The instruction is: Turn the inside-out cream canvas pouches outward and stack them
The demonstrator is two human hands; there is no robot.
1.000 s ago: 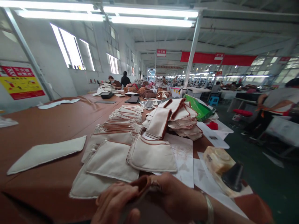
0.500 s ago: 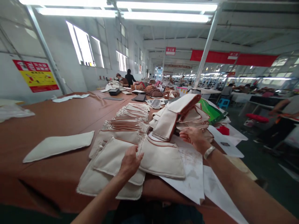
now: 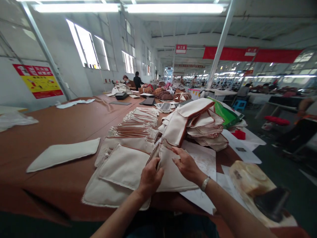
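Observation:
A cream fabric pouch (image 3: 170, 177) with stitched edges and brown lining lies in front of me, its left side lifted. My left hand (image 3: 151, 177) is closed on that left edge, thumb on the near side. Over the pouch's upper part lies my right hand (image 3: 187, 163), a bracelet at its wrist, with thumb and forefinger apart near the top edge. Similar pouches (image 3: 123, 165) are stacked beside my left hand, with an overlapping row (image 3: 135, 132) running back behind them. Beyond my right hand is a pile of cream pieces with brown edging (image 3: 206, 127).
A single cream piece (image 3: 64, 153) lies on the brown-covered table (image 3: 74, 124) at left. White paper sheets (image 3: 201, 158) extend under the right side. A yellowish block (image 3: 250, 178) and a dark object (image 3: 272, 201) stand at the right edge. People (image 3: 137, 81) work farther back.
My right hand has moved left from the pile to the pouch. My left hand has shifted right and closed on the pouch's edge, which is now lifted.

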